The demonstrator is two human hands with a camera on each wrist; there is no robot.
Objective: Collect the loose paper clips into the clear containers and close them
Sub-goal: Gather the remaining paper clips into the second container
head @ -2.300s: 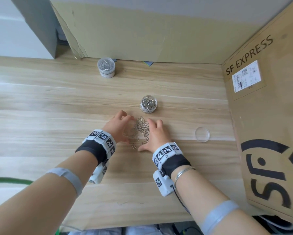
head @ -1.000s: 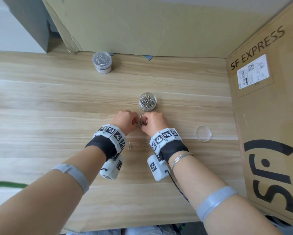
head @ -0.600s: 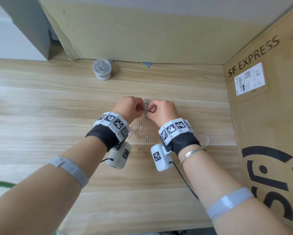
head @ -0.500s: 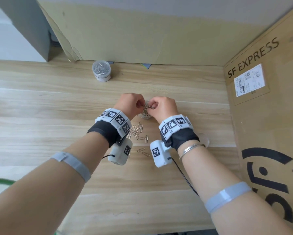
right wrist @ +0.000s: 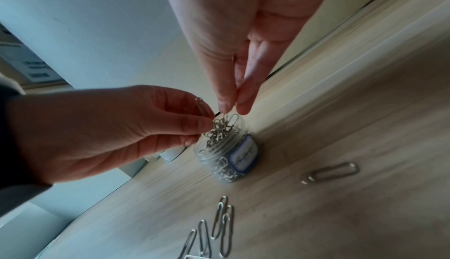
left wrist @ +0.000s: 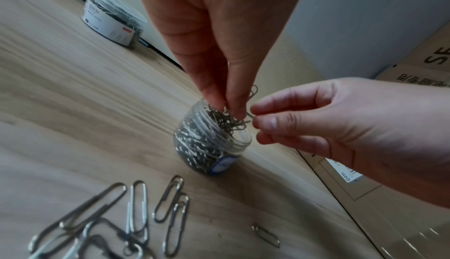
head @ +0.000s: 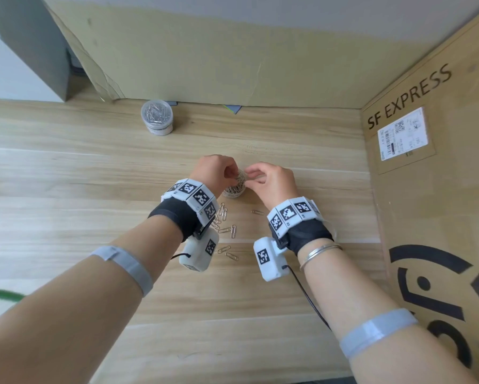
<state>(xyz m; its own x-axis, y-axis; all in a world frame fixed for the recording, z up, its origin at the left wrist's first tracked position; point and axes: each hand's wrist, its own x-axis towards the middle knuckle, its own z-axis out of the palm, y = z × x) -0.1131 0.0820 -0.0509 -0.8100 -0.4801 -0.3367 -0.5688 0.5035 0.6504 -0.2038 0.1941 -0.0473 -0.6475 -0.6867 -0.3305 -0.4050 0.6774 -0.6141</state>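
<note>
A small clear open jar [head: 234,191], nearly full of silver paper clips, stands mid-table between my hands. My left hand [head: 232,176] hovers over its mouth, fingers and thumb pinching a tangle of paper clips [left wrist: 228,120] that hangs into the jar [left wrist: 212,147]. My right hand [head: 248,180] is just right of the mouth, its thumb and forefinger pinching the end of one clip [left wrist: 250,116]. Several loose paper clips [head: 224,223] lie on the wood below my wrists, and a single one [head: 257,212] lies further right.
A second clear jar [head: 157,116], lidded and full of clips, stands at the back left near the cardboard wall. A large SF EXPRESS box [head: 432,189] closes off the right side. The wooden table [head: 66,189] stretches away to the left.
Both hands scooped clips together on the table, lifted a bunch and carried it forward over the open jar. Several clips stayed behind on the table.
</note>
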